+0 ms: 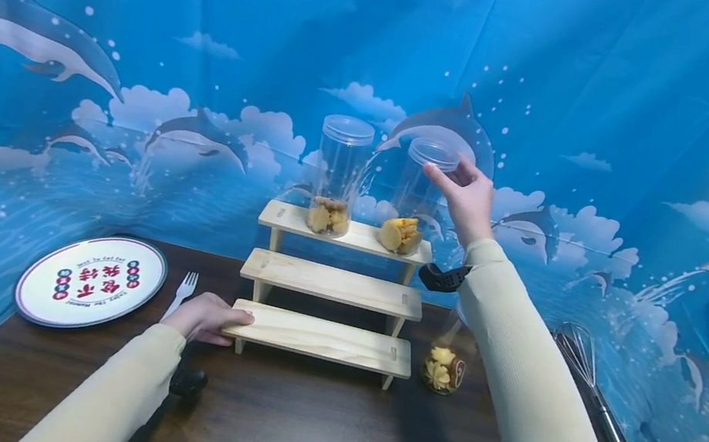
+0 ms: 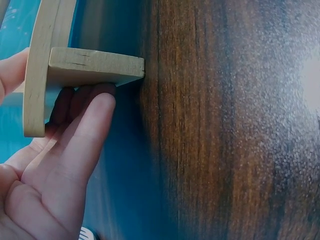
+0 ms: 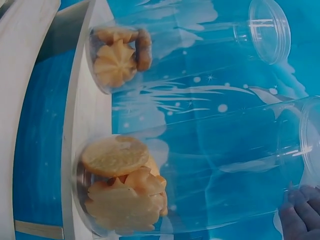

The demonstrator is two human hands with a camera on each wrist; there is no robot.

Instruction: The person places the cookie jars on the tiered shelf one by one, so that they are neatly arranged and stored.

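Note:
A three-tier wooden step rack [image 1: 333, 281] stands on the table. At the left end of its lowest step, my left hand [image 1: 213, 318] grips the board, thumb on top; the left wrist view shows fingers [image 2: 92, 132] beneath, against the leg. My right hand [image 1: 469, 197] holds a tall clear jar of cookies [image 1: 403, 235] near its lid, at the right of the top step. This jar leans slightly, its base right at the board. Fingertips [image 3: 302, 212] show by the lid in the right wrist view. Left of it, another clear cookie jar [image 1: 330, 213] stands upright on the same step.
A third clear jar with cookies [image 1: 442, 369] stands on the table right of the rack, partly behind my right forearm. A whisk [image 1: 604, 411] lies at the far right. On the left are a white plate [image 1: 139, 267] and a fork [image 1: 184, 290]. A blue dolphin-print cloth [image 1: 387, 23] hangs behind.

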